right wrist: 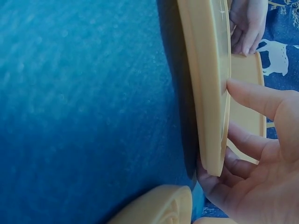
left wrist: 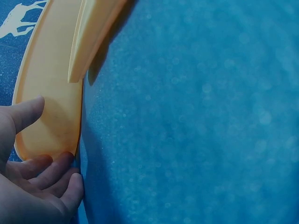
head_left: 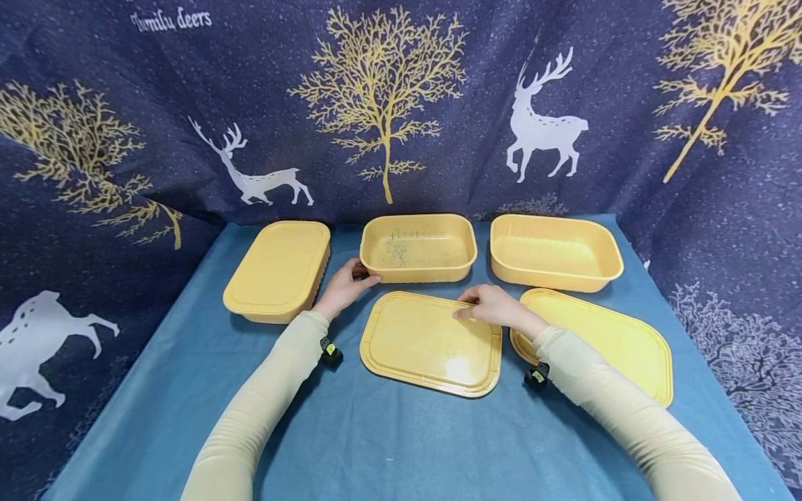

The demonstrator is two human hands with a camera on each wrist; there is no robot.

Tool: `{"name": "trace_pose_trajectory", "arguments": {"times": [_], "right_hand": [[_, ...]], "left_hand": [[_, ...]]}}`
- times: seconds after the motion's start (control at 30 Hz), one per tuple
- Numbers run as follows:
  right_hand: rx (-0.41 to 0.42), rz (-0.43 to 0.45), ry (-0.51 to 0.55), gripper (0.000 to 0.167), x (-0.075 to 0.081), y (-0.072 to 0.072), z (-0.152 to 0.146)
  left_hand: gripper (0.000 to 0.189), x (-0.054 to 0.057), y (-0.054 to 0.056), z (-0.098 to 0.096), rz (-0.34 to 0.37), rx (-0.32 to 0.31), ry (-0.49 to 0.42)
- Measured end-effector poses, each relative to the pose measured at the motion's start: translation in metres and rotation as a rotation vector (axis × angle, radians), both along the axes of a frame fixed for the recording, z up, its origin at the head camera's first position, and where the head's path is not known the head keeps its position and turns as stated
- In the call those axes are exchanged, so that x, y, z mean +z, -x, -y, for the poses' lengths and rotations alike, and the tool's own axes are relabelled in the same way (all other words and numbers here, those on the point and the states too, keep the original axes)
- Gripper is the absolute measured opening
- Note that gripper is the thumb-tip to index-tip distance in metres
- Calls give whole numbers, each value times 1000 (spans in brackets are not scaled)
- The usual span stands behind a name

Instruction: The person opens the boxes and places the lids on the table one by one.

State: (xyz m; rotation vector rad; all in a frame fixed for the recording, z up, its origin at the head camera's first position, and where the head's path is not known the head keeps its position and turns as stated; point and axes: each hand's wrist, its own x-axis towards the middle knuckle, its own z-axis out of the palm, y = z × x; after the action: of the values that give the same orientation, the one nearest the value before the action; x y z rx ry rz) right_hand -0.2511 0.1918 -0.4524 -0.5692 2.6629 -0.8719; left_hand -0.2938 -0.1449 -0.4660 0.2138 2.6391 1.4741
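Note:
A yellow plastic box stands uncovered at the back middle of the cloth. My left hand touches its left front corner, thumb along the front and relaxed fingers at the end wall, as the left wrist view shows. In front of that box is a flat yellow lid. The right hand pinches this lid near its far right corner, thumb on the face and fingers around the edge. A shadow runs beside the lid in the right wrist view; how far it is raised I cannot tell.
At the back left is a yellow box with its lid on. An uncovered yellow box stands at the back right, with a second loose lid in front of it. Dark blue curtain with deer and trees hangs behind.

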Motion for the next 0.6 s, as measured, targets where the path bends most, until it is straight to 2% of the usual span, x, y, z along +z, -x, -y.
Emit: {"name": "trace_pose_trajectory", "arguments": {"times": [0.27,0.6], "right_hand": [[0,-2,2,36,-1,1,0],[-18,7,-5,34,2,-2,3]], "left_hand": [[60,0,0,1,-1,6,6],[63,0,0,0,11,2,11]]}}
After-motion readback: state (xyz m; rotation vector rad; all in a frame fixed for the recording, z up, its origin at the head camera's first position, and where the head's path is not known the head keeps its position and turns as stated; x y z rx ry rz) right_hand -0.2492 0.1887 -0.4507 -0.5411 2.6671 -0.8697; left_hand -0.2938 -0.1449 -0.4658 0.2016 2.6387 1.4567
